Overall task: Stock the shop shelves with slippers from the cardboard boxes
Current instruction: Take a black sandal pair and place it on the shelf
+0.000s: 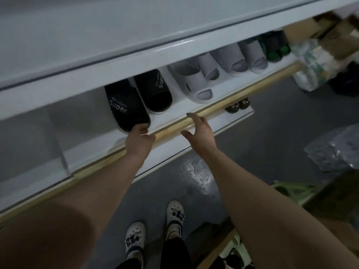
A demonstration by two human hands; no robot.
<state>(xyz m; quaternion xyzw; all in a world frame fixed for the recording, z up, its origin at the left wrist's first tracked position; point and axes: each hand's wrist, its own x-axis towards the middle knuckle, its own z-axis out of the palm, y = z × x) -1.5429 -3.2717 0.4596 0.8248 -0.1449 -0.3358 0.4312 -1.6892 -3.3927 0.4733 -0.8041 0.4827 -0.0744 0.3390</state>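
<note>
A black slipper [124, 105] printed "Super" lies on the white shelf [171, 119], toe toward me. My left hand [139, 135] grips its front edge with the fingers curled over the toe. Its twin black slipper [155, 92] stands just to the right. My right hand [200, 131] hovers open over the shelf's wooden front edge [211, 108], fingers spread, holding nothing. Further right along the shelf stand several grey slippers [196, 82] and a dark pair with green soles [275, 49].
A white shelf [97, 35] overhangs above. A lower shelf [229, 121] carries small dark slippers [237, 106]. Cardboard boxes [330, 30] and plastic-wrapped packs [312, 66] sit at the far right; a plastic bag [336, 150] lies on the grey floor. My feet wear white clogs [174, 216].
</note>
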